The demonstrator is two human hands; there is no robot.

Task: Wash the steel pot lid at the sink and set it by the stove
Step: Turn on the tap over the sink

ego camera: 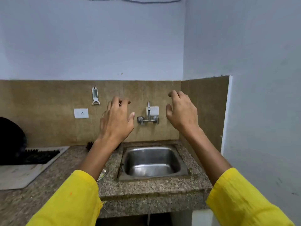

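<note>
Both my hands are raised in front of the tiled wall above the sink, holding nothing. My left hand (116, 121) hangs left of the tap (148, 117), fingers curled and apart. My right hand (181, 111) hangs right of the tap, fingers also loosely spread. The steel sink (182, 167) sits below in the granite counter, its basin bare. A shiny steel edge, perhaps the pot lid (102, 174), peeks out on the counter just left of the sink, mostly hidden behind my left forearm. The stove (39, 156) is at the left.
A white board (17, 176) lies on the counter in front of the stove. A dark round object (11, 136) stands at the far left. A peeler (95, 96) and a wall socket (81, 113) are on the tiles. A wall closes the right side.
</note>
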